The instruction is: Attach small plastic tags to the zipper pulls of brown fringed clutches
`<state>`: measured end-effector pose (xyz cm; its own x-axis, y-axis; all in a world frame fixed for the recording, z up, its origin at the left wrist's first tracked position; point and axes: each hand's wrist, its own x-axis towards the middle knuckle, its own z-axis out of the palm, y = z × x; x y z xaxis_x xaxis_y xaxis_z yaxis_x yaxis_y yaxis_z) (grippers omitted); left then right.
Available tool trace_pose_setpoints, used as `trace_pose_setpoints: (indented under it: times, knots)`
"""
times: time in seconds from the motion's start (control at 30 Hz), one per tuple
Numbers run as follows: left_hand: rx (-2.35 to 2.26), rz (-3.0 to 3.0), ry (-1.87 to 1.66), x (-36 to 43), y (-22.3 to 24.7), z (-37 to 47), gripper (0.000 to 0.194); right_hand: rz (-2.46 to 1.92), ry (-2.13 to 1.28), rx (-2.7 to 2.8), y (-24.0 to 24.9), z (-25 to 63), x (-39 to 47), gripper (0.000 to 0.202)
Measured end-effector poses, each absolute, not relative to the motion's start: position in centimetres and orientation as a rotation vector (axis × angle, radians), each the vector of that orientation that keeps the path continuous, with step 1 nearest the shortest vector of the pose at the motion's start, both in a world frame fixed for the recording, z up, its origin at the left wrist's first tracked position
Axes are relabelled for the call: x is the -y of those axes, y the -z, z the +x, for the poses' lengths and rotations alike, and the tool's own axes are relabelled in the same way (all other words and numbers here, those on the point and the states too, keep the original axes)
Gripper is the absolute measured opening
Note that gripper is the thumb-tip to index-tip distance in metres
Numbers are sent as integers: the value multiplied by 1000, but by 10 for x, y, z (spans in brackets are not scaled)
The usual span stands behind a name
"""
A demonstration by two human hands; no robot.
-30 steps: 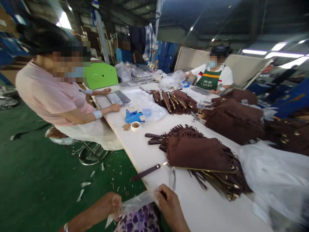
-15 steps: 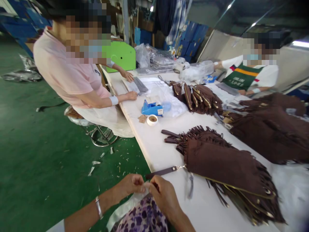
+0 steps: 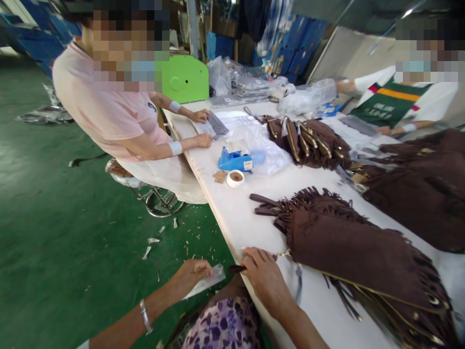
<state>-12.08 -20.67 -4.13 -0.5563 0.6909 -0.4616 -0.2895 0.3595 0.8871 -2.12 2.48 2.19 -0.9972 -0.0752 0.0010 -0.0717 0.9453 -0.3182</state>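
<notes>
At the bottom centre, my left hand is closed on a translucent plastic strip, off the table's edge above my lap. My right hand rests at the table edge, its fingers curled over a dark brown strap. A metal clasp joins that strap to a stack of brown fringed bags with gold zips. More brown pouches lie further back on the white table.
A blue tape dispenser and a tape roll sit mid-table. A person in pink works at the left edge, another person at the far right. Brown material is piled on the right. A green machine stands behind.
My hands have moved apart; the left keeps the plastic strip, while the right has let it go and moved onto the strap at the table edge. The view has shifted slightly.
</notes>
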Motion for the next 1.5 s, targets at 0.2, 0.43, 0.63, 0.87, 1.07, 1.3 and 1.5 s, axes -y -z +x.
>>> trace_pose_setpoints:
  times: [0.2, 0.43, 0.63, 0.87, 1.07, 1.3, 1.5]
  knots:
    - [-1928, 528, -1170, 195, 34, -121, 49, 233, 973, -2867, -38, -21, -33, 8]
    - [-1950, 682, -1123, 180, 18, -119, 46, 314, 1105, -2830, -39, -22, -33, 9]
    - [-1997, 735, -1105, 183, 17, -120, 50, 368, 1063, -2850, -41, -22, -33, 9]
    - [-1998, 653, -1125, 183, 16, -118, 50, 345, 1074, -2855, -43, -19, -33, 8]
    - [-2010, 651, -1143, 180, 14, -118, 46, 334, 1048, -2861, -45, -18, -34, 8]
    - [-2005, 656, -1127, 176, 8, -118, 42, 229, 998, -2874, -45, -17, -34, 6]
    - [-1967, 604, -1198, 161, 6, -109, 37, 55, 946, -2886, -42, -15, -35, 19]
